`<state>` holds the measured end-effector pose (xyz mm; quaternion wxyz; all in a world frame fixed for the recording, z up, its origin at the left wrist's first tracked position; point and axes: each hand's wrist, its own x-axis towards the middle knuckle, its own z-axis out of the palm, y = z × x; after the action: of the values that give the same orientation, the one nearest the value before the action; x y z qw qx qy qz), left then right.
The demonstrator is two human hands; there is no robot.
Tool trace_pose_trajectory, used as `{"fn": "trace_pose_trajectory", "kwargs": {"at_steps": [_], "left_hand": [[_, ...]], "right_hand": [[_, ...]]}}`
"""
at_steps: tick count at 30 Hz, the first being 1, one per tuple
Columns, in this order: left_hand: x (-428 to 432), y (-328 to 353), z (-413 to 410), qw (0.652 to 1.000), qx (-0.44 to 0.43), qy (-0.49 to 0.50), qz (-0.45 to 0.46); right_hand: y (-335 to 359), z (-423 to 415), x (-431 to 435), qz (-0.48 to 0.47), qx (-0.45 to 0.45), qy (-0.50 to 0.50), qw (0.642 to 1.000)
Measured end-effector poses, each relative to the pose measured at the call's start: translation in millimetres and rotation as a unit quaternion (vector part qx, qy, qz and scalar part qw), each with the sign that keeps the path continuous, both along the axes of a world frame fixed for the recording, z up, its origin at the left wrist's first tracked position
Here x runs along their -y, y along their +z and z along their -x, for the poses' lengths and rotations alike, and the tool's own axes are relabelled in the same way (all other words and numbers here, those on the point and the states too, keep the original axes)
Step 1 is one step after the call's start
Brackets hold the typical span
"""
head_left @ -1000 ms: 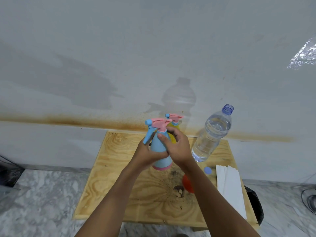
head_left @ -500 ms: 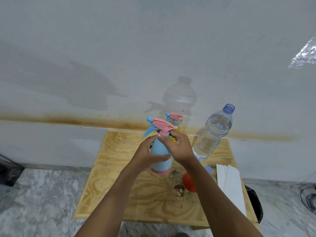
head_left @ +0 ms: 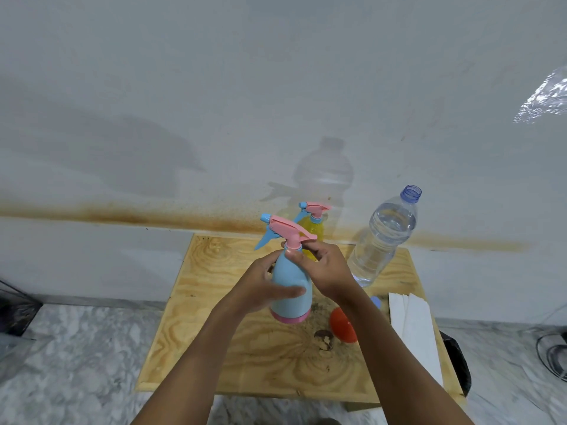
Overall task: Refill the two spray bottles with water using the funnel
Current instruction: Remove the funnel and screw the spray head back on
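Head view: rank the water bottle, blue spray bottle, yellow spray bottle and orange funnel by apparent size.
1. Water bottle and blue spray bottle: look alike, not ranked; the blue one is lifted nearer the camera.
2. Yellow spray bottle, farther and partly hidden.
3. Orange funnel, partly hidden.

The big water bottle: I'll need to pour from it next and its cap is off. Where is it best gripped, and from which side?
Probably around the mid-body of the water bottle, below the tapering shoulder, coming from its right side with the right hand. It stands upright and open-necked near the table's back right; the yellow spray bottle stands on its left.
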<state>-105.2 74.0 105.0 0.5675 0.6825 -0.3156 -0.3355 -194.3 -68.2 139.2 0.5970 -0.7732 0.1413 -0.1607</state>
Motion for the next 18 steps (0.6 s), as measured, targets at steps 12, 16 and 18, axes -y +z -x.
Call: {"fn": "trace_pose_trajectory", "kwargs": {"at_steps": [12,16,18], "left_hand": [[11,-10,34,0.996,-0.063,0.069,-0.01],[11,-14,47,0.996,-0.073,0.057,0.002],[9,-14,53,0.996,-0.079,0.038,-0.001]], "right_hand": [[2,16,1,-0.035,0.028,-0.156,0.987],[-6,26,3,-0.026,0.008,-0.136,0.99],[-9,30,8,-0.04,-0.005,-0.085,0.996]]}}
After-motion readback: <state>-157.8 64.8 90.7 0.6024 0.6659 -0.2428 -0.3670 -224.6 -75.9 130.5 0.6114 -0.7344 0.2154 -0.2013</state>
